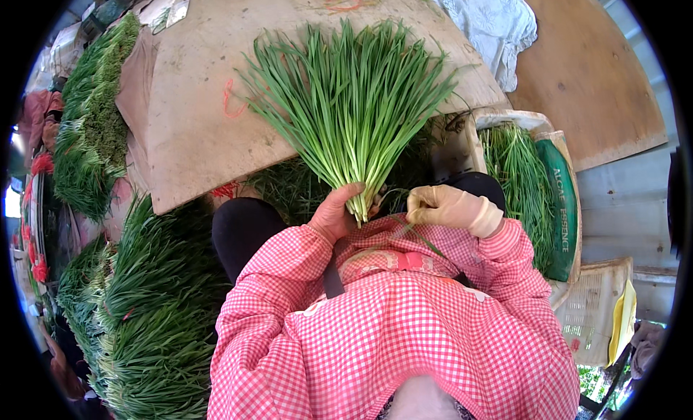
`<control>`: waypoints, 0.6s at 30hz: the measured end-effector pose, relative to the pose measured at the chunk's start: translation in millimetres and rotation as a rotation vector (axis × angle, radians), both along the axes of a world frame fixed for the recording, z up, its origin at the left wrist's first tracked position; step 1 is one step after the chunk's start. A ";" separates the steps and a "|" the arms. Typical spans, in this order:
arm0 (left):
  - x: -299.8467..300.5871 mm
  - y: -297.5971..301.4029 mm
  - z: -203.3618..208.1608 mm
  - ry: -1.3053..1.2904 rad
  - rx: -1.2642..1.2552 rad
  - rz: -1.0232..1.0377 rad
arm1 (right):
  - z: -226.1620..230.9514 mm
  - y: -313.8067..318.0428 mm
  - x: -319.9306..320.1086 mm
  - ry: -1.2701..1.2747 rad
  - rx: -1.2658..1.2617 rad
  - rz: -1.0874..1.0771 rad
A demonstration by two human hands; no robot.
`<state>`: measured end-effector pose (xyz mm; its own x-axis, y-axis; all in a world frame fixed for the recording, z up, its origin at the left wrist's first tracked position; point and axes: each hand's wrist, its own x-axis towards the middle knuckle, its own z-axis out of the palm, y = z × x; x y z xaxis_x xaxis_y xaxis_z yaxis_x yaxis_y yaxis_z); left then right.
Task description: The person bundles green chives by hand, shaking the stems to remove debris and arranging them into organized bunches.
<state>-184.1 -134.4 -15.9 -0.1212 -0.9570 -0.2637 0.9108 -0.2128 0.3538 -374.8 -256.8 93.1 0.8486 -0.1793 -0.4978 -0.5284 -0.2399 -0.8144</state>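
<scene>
1 view, head cam: left hand (333, 216) clamped round pale stem ends of chive bunch (350, 106), leaves fanned out over brown board table (195, 124). Right hand (449, 207), gloved, curled shut just beside stems, pinching thin green strand. More chive heaps (155, 312) lower left; sack w/ greens (530, 192) at right.

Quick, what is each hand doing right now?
Left hand: closed around the base of the fanned bunch of green chives.
Right hand: gloved, curled shut; whether it pinches anything cannot be told.
</scene>
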 end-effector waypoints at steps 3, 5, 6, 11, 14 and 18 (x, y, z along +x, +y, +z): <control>3.2 0.9 9.3 -0.068 -0.039 0.025 | -10.3 -4.2 4.7 0.187 -0.492 0.051; 3.6 -0.6 14.8 -0.160 -0.041 0.034 | -15.3 -0.5 17.6 0.001 -0.180 -0.081; 2.1 -1.5 14.1 -0.214 -0.040 0.030 | -22.8 0.3 28.6 -0.187 0.137 -0.201; -4.0 4.3 5.6 -0.377 -0.079 -0.017 | -48.0 5.8 72.2 -0.595 0.866 -0.864; -0.6 9.5 4.2 -0.196 0.034 -0.057 | -70.2 6.2 75.0 -0.613 1.069 -1.001; -0.9 9.9 7.7 -0.054 0.049 -0.076 | -67.3 9.0 67.1 -0.579 1.204 -0.982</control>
<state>-185.0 -124.4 -8.3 -0.1770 -0.9314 -0.3180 0.8714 -0.2985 0.3894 -307.7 -247.8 25.8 0.7619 -0.4949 -0.4179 0.3319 0.8523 -0.4042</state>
